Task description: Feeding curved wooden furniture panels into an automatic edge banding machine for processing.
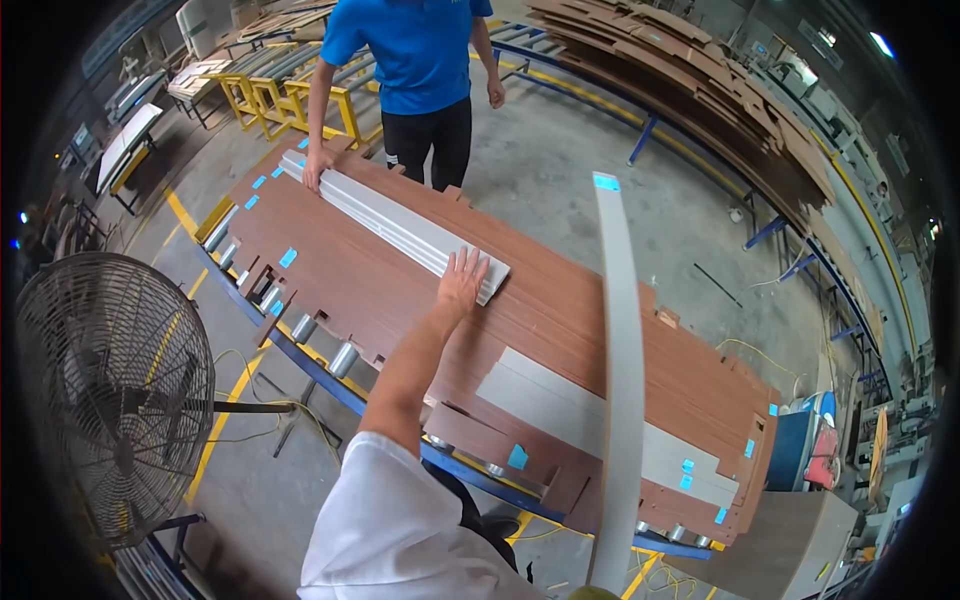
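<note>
My left hand (463,277) lies flat with its fingers spread on the near end of a bundle of long pale grey strips (395,228). The bundle lies lengthwise on a stack of reddish-brown wood-grain panels (530,290). A co-worker's hand (317,168) rests at the bundle's far end. On my right, a long pale strip (622,370) stands up across the view, with a blue sticker (606,182) at its top. Its lower end runs out at the bottom edge, by a small olive patch I cannot make out. My right hand is not visible.
A roller conveyor (343,359) carries the panels. A co-worker in a blue shirt (420,55) stands across from me. A large black fan (115,400) is at left. Brown boards (690,85) are piled at far right. Pale panels (545,395) lie on the stack.
</note>
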`<action>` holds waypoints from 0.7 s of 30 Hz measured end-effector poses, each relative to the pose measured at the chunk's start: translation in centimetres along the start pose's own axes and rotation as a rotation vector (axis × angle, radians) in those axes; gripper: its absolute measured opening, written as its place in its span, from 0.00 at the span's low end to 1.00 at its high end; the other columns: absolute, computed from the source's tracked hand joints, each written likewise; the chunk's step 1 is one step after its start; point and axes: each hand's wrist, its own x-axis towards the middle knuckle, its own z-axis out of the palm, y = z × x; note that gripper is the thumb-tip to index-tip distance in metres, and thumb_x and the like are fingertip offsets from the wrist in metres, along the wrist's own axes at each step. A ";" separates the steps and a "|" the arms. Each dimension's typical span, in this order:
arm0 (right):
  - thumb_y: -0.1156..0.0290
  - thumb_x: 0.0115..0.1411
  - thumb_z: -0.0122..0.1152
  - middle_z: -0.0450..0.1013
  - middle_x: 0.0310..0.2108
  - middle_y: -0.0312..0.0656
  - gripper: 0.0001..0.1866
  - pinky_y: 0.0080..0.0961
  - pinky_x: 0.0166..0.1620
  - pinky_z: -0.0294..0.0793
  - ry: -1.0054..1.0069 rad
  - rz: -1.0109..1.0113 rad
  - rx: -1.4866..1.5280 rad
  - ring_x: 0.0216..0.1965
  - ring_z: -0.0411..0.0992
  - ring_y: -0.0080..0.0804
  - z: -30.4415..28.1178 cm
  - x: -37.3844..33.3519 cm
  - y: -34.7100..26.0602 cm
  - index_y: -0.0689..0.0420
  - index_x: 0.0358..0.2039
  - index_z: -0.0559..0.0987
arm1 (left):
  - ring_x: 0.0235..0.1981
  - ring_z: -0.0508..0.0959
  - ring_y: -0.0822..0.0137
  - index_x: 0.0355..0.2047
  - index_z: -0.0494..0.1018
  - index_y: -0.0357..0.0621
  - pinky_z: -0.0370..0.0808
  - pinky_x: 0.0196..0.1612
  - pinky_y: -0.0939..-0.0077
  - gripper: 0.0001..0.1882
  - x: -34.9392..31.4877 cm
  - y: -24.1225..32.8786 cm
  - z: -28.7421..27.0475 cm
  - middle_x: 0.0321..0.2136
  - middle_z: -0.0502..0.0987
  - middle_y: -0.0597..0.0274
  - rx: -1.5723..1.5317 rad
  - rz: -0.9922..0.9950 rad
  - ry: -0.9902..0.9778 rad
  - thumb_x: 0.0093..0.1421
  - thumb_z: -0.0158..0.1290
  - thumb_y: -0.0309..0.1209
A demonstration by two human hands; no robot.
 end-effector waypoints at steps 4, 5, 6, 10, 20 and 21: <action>0.53 0.45 0.75 0.78 0.30 0.54 0.31 0.36 0.34 0.76 0.144 -0.580 -0.147 0.32 0.77 0.41 5.2 2.3 2.9 0.63 0.42 0.75 | 0.69 0.48 0.45 0.70 0.43 0.58 0.53 0.66 0.43 0.58 2.9 -7.1 4.8 0.70 0.44 0.53 -0.013 -0.149 -0.141 0.45 0.67 0.49; 0.54 0.45 0.75 0.78 0.31 0.53 0.31 0.35 0.33 0.76 0.204 -0.652 -0.198 0.32 0.76 0.39 6.9 1.9 4.7 0.63 0.42 0.75 | 0.68 0.47 0.39 0.70 0.44 0.61 0.55 0.63 0.35 0.65 4.2 -4.8 1.6 0.69 0.46 0.53 -0.127 -0.159 -0.238 0.37 0.71 0.51; 0.56 0.45 0.76 0.78 0.31 0.53 0.31 0.34 0.33 0.76 0.228 -0.805 -0.231 0.32 0.76 0.36 8.4 2.3 6.5 0.64 0.43 0.75 | 0.68 0.47 0.39 0.70 0.44 0.61 0.55 0.63 0.35 0.65 4.4 -7.2 3.1 0.69 0.46 0.53 -0.119 -0.174 -0.261 0.37 0.71 0.51; 0.58 0.46 0.77 0.77 0.30 0.51 0.30 0.32 0.31 0.75 0.222 -0.559 -0.142 0.31 0.74 0.32 7.2 0.8 -3.9 0.65 0.42 0.74 | 0.67 0.47 0.33 0.68 0.48 0.63 0.58 0.59 0.31 0.65 6.8 -13.9 8.8 0.67 0.50 0.52 -0.153 -0.151 0.033 0.30 0.73 0.54; 0.52 0.45 0.76 0.78 0.26 0.51 0.32 0.35 0.31 0.75 0.187 0.068 0.158 0.28 0.77 0.38 1.9 -1.4 -18.0 0.65 0.40 0.75 | 0.70 0.44 0.42 0.71 0.40 0.62 0.57 0.62 0.33 0.64 11.5 -18.2 8.4 0.71 0.42 0.57 -0.210 -0.198 -0.012 0.40 0.70 0.46; 0.52 0.45 0.76 0.78 0.26 0.51 0.32 0.36 0.32 0.76 0.272 0.086 0.155 0.29 0.77 0.39 1.6 -3.9 -20.1 0.64 0.40 0.76 | 0.70 0.45 0.43 0.71 0.39 0.60 0.56 0.62 0.33 0.61 10.6 -16.8 7.2 0.71 0.41 0.56 -0.205 -0.204 0.226 0.44 0.68 0.44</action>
